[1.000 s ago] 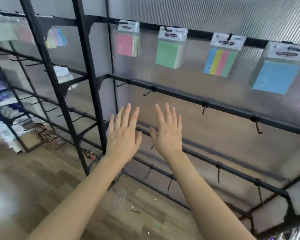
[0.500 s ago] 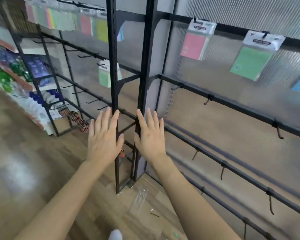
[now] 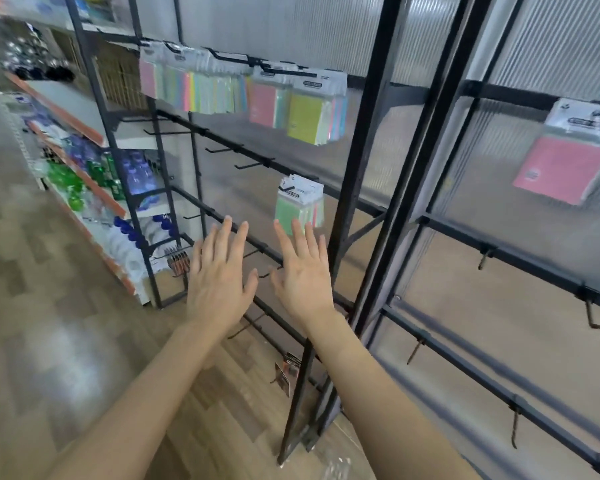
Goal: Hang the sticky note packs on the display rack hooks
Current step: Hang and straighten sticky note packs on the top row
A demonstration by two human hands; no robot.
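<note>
Left hand [image 3: 219, 285], right hand [image 3: 303, 282] raised, flat, holding nothing.

The left hand [image 3: 219, 282] and the right hand [image 3: 302, 275] are being held side by side, not touching, before the display rack [image 3: 357, 168], just left of its upright posts, while a single sticky note pack [image 3: 298, 206] is being carried on a hook of the second bar just above and behind the right hand. A crowded row of packs [image 3: 222, 88] is being carried on the top bar to the upper left, and one more pack [image 3: 568, 164] on the top bar right of the posts, above the hooks [image 3: 588, 311] of the lower bars. Stocked shelves [image 3: 84, 174] are being seen farther off to the left, along the floor [image 3: 49, 306].
</note>
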